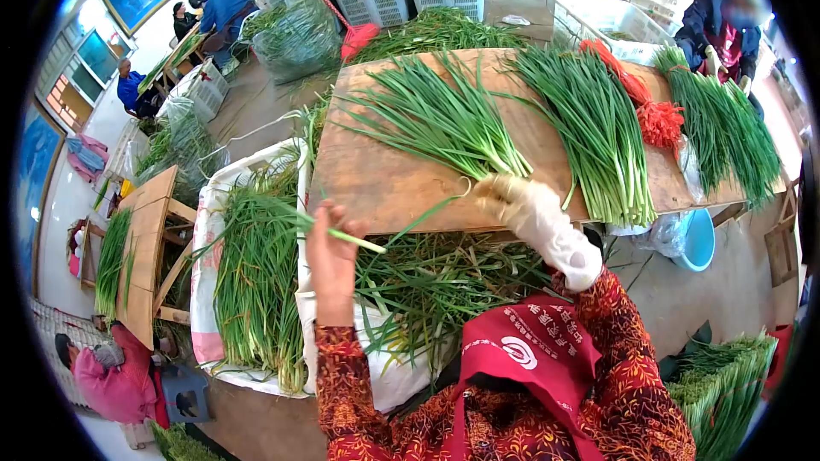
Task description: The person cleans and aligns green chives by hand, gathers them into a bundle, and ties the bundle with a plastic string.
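My left hand (331,249) is closed around a thin stalk of garlic chives (366,244), its pale end pointing right and its green leaves trailing left. A knitted white glove covers my right hand (534,215), which is over the near edge of the wooden table (359,188); its fingers are smeared by motion. A curled loose leaf (437,207) shows just left of the glove, and I cannot tell whether the fingers touch it. Beyond it a fanned bunch of chives (436,115) lies on the table, white ends toward me. A thicker bunch (594,128) lies to its right.
Red ties (659,122) and another green bunch (726,128) are on the table's right. Leaf scraps (444,277) fill a white-lined container below the edge. A white-lined crate of chives (256,273) stands left. A blue basin (699,239) is below right. Other people sit around.
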Available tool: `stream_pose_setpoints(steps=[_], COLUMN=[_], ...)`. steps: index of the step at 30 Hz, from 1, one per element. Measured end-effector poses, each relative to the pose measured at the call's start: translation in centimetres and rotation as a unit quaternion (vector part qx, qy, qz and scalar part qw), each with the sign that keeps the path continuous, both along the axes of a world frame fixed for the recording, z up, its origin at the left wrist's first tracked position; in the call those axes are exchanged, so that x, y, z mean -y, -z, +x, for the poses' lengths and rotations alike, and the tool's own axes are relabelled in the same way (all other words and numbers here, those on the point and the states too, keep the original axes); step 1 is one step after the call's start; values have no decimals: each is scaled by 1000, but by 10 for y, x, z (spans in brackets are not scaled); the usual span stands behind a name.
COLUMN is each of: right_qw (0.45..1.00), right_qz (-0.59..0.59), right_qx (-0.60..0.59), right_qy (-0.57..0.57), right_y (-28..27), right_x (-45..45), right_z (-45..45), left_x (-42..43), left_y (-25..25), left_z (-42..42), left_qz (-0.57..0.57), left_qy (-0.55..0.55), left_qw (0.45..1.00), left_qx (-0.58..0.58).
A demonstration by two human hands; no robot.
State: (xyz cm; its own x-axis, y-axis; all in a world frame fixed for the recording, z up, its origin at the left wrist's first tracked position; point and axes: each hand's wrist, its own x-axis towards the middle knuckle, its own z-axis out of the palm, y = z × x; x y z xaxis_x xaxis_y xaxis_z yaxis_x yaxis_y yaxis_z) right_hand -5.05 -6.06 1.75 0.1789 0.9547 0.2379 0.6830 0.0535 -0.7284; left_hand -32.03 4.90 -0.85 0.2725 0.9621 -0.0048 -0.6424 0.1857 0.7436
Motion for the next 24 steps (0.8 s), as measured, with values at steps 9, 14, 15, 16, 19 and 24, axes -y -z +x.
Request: stream_pose_setpoints(steps=[9, 14, 15, 16, 19, 24], right_qw=[972, 955, 947, 945, 962, 988], right_qz=[-69, -104, -110, -114, -122, -55], right_qx=[175, -276, -302, -306, -245, -141], right_qy=[144, 26, 27, 16, -6, -23], right_y=[13, 1, -1, -6, -3, 8], right_x=[-28, -11, -6, -2, 7, 3], right_z=[40, 19, 8, -2, -25, -20], left_x=[30, 30, 29, 28, 23, 17], left_y=[6, 13, 10, 9, 7, 9], left_z=[80, 101, 105, 108, 112, 101], left_qz=[-29, -66, -80, -71, -50, 19], left_qy=[116, 143, 135, 137, 151, 32], left_qw=[993, 987, 987, 988, 987, 997], left_qx=[-20, -13, -30, -18, 10, -70])
